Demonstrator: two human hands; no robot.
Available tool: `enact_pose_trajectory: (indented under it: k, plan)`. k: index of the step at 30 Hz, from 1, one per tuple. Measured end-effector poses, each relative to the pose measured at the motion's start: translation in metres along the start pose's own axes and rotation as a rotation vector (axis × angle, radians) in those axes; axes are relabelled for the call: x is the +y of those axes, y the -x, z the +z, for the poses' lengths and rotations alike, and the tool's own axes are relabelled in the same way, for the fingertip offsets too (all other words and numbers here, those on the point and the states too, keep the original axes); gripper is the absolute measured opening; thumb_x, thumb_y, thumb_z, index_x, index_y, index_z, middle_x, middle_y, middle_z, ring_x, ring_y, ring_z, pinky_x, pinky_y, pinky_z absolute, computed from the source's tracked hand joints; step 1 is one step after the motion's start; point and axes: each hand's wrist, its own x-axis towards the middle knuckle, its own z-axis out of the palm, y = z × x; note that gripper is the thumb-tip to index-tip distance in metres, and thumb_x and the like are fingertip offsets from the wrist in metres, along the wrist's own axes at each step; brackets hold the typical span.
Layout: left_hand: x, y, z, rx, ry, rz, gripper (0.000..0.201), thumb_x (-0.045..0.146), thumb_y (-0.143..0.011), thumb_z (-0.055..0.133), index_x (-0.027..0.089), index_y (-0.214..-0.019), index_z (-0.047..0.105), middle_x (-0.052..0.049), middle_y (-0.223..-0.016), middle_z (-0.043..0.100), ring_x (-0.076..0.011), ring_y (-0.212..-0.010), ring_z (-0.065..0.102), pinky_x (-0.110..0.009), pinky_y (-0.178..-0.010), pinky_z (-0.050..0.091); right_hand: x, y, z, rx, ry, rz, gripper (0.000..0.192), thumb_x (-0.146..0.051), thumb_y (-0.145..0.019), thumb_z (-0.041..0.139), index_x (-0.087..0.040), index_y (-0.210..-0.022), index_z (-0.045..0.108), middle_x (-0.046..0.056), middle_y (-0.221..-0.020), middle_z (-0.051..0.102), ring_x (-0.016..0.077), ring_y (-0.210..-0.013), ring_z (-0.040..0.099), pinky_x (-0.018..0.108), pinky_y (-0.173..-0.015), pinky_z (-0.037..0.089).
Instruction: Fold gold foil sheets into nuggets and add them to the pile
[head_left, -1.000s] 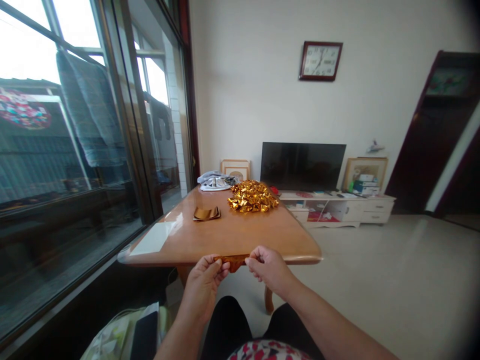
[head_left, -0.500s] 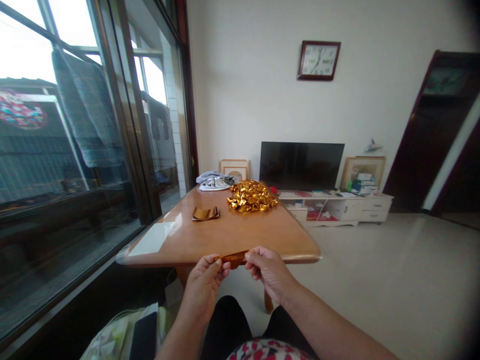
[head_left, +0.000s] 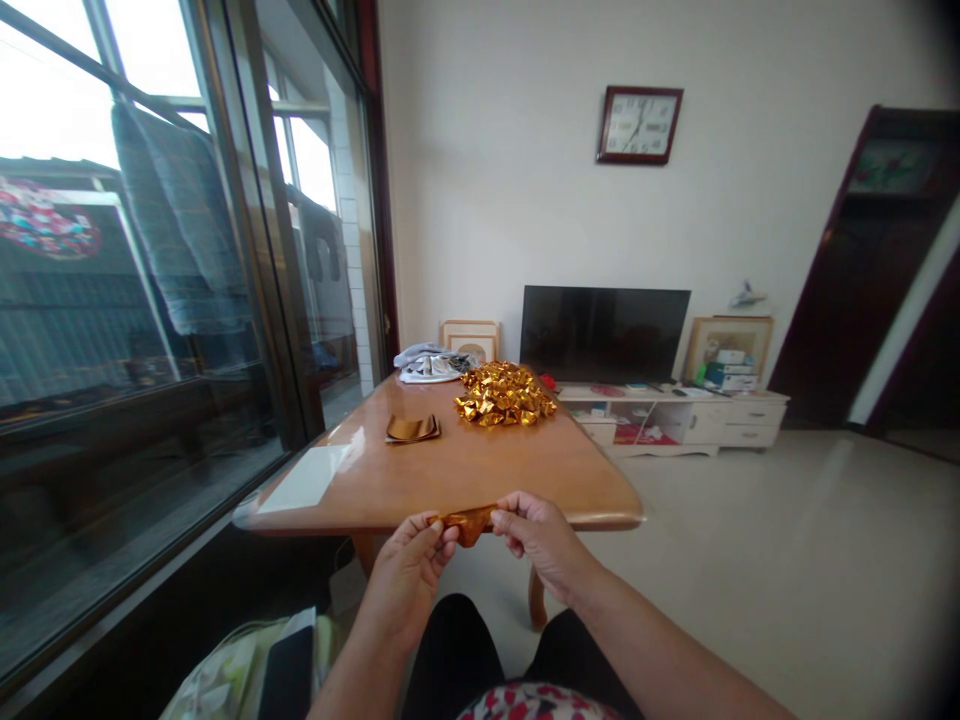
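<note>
- Living room: white walls, pale tiled floor, big sliding glass window on the left, dark-framed square wall clock [head_left: 639,124] high on the far wall, black flat-screen TV [head_left: 604,320] on a low white cabinet [head_left: 720,420].
- Glossy orange-brown wooden table [head_left: 525,470] runs away from the camera; its near rounded edge sits just beyond both hands.
- On the table, far end: heap of crinkled gold foil folded pieces [head_left: 504,394]; left of it and apart, a small stack of flat gold foil sheets [head_left: 412,428]; behind, a bundle of white-grey cloth [head_left: 433,363].
- Key relation: small folded gold foil strip [head_left: 466,522] is held in the air just in front of the table's near edge, long axis left–right, spanning the gap between the hands.
- Left hand [head_left: 411,572] pinches the strip's left end, thumb and fingers closed on it; right hand [head_left: 541,540] pinches the right end the same way. Both equally near; neither has slack grip that I can see.
- Versus 1 s ago: the strip looks slightly more bunched, sagging at the middle; the hands sit about where they were, right hand a touch higher. Table items unchanged.
</note>
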Motion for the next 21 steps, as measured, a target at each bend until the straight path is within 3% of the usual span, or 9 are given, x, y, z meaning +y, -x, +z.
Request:
enact_pose_trajectory:
  k: [6,11,21]
  plan:
    - [0.0,0.002,0.002,-0.008,0.002,-0.016,0.022,0.004,-0.073,0.075,0.014,-0.089,0.064,-0.002,-0.081,0.068,-0.011,-0.071,0.068,-0.018,-0.065,0.056,0.003,-0.004,0.001,0.017,-0.041,0.028,0.026,-0.039,-0.075,0.07,-0.017,-0.084,0.058,-0.001,-0.07,0.066,0.0076,-0.05,0.047,0.021,-0.048,0.03]
    - [0.002,0.003,0.001,-0.011,-0.008,-0.024,0.021,0.006,-0.072,0.077,0.014,-0.087,0.063,-0.003,-0.08,0.068,-0.0121,-0.07,0.068,-0.019,-0.063,0.055,0.005,-0.011,0.0,0.0,-0.106,0.077,0.034,-0.036,-0.075,0.069,-0.017,-0.102,0.059,-0.001,-0.071,0.068,0.0068,-0.046,0.047,0.02,-0.045,0.029]
    - [0.005,0.005,-0.002,-0.016,-0.036,-0.027,0.024,0.014,-0.068,0.082,0.014,-0.084,0.064,-0.002,-0.081,0.067,-0.0137,-0.075,0.068,-0.023,-0.069,0.054,0.007,-0.018,0.002,-0.036,-0.136,0.166,0.026,-0.029,-0.071,0.068,-0.016,-0.093,0.061,0.002,-0.07,0.071,0.0087,-0.048,0.054,0.02,-0.047,0.035]
